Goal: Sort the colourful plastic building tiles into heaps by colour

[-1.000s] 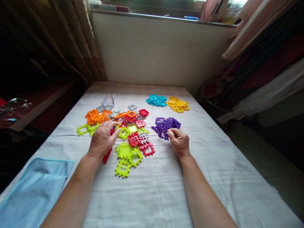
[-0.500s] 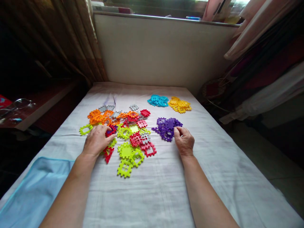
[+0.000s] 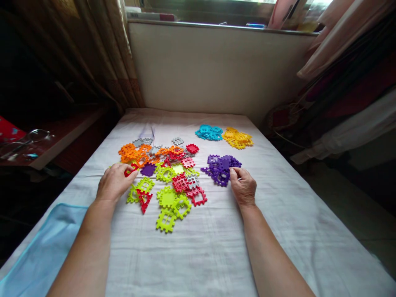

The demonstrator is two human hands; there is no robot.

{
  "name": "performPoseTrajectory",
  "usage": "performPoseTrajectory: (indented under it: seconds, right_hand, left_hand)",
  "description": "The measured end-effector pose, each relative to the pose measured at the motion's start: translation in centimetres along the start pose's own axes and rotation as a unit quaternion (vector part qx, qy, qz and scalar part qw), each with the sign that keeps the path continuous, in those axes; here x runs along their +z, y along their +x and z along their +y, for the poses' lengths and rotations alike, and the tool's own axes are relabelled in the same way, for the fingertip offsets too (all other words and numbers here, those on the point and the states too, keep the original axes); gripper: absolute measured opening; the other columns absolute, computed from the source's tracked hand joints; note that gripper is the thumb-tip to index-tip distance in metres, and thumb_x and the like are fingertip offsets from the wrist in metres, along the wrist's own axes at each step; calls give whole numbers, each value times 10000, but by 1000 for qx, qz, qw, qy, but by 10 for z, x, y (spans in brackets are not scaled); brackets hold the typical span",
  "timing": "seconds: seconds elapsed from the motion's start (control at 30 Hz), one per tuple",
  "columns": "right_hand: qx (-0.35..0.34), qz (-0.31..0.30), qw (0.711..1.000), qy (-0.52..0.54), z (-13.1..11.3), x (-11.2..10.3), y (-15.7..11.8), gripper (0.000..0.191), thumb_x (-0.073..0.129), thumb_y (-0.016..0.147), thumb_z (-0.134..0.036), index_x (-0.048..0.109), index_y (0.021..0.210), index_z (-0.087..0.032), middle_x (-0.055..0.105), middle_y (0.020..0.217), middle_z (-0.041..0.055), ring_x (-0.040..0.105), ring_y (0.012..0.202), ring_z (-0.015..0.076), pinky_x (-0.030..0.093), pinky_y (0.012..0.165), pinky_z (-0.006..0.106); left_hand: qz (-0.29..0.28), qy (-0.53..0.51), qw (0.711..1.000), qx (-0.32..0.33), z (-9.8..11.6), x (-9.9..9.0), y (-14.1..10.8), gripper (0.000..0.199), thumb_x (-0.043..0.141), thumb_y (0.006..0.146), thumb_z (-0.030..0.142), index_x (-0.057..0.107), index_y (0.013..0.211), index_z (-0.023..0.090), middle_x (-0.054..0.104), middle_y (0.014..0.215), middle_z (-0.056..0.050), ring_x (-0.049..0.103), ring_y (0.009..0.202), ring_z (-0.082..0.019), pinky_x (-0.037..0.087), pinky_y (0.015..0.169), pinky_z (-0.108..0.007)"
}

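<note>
Pale, creased cloth (image 3: 185, 264) reaches back to a plain wall (image 3: 216, 70), with a brown curtain (image 3: 102, 53) at the far left. The left hand (image 3: 113, 181) has a narrow grip, thumb and fingers pinching a red piece (image 3: 129, 170) just left of a flat purple square (image 3: 148, 169). The right hand (image 3: 244, 187) is curled against the right edge of the purple pile (image 3: 227, 163); whether its grip holds a piece, I cannot tell. Between the hands lie green pieces (image 3: 167, 197) and red pieces (image 3: 180, 182). Side by side, the blue pile (image 3: 208, 133) and yellow pile (image 3: 237, 138) sit near the far edge. Wide stretches of pale cloth run from the right hand to the right edge and from the green pieces toward the near side.
</note>
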State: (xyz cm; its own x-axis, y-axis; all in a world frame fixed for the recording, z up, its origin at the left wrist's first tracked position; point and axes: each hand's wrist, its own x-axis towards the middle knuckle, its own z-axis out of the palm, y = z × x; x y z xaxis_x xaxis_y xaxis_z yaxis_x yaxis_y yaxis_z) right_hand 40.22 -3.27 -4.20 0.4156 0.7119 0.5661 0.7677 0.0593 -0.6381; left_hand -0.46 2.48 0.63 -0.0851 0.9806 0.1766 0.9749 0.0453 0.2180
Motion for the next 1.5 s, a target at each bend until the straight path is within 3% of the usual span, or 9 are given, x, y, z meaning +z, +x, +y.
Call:
performPoseTrajectory:
  seconds: [0.2, 0.4, 0.63, 0.8, 1.0, 1.07, 1.17, 1.27, 1.5]
  right_hand:
    - [-3, 9, 1000, 2, -1, 1, -1, 328, 504, 873, -432, 715, 776, -200, 702, 726, 56, 604, 629, 171, 480, 673, 278]
    - [-9, 8, 1000, 9, -1, 2, 0, 343, 500, 882, -445, 709, 770, -199, 705, 727, 55, 606, 629, 167, 480, 665, 275]
    - [-15, 4, 1000, 11, -1, 3, -1, 332, 505, 886, -430, 708, 774, -193, 696, 717, 44, 597, 607, 154, 475, 652, 269]
    - [-24, -5, 1000, 12, -2, 3, -1, 321, 508, 894, -418, 712, 785, -196, 692, 718, 42, 596, 607, 153, 478, 649, 269]
    - [-44, -6, 999, 29, -11, 2, -3, 301, 515, 903, -390, 716, 804, -189, 698, 738, 49, 610, 624, 153, 486, 644, 266]
    - [-52, -15, 998, 41, -17, 3, -5, 298, 505, 907, -385, 713, 808, -196, 701, 744, 49, 619, 642, 157, 495, 654, 269]
    - [-64, -56, 993, 80, -32, 5, -9, 276, 501, 909, -362, 716, 835, -204, 708, 757, 46, 634, 666, 158, 514, 688, 275]
    - [-57, -111, 982, 143, -51, 9, -16, 251, 525, 902, -357, 725, 919, -206, 736, 831, 53, 659, 710, 155, 529, 706, 274]
    - [52, -288, 887, 356, -90, 19, -36, 354, 658, 835, -404, 687, 1136, -219, 754, 965, 50, 683, 753, 155, 548, 622, 246]
  left_hand:
    - [22, 22, 999, 34, 26, 4, -11, 303, 575, 824, 450, 659, 1020, 234, 649, 1098, -108, 589, 1069, -303, 454, 966, -423]
    - [-33, 69, 996, 43, 55, 4, -21, 256, 582, 838, 438, 687, 927, 222, 659, 1055, -109, 584, 1060, -316, 449, 921, -430]
    - [-37, 74, 995, 52, 55, 0, -20, 229, 529, 864, 384, 689, 897, 223, 685, 1035, -94, 602, 1053, -294, 444, 917, -424]
    - [20, 46, 997, 67, 49, 1, -17, 267, 437, 904, 345, 669, 896, 212, 699, 998, -101, 630, 975, -274, 454, 887, -412]
    - [57, -131, 989, 21, 48, -1, -10, 282, 457, 851, 403, 654, 855, 200, 703, 957, -94, 636, 921, -247, 479, 849, -362]
    - [7, -265, 964, 2, 56, -6, -11, 338, 511, 811, 512, 648, 832, 204, 698, 872, -61, 634, 842, -220, 498, 800, -340]
    - [-124, -472, 873, -15, 74, -14, -18, 502, 630, 692, 675, 643, 827, 192, 682, 806, -31, 628, 754, -185, 522, 745, -324]
    - [-218, -551, 805, -21, 93, -18, -28, 560, 738, 586, 701, 644, 787, 187, 666, 773, -17, 624, 723, -162, 528, 748, -317]
    - [-319, -570, 757, 14, 118, -11, -45, 503, 752, 633, 648, 681, 791, 176, 666, 767, -22, 607, 714, -146, 513, 743, -289]
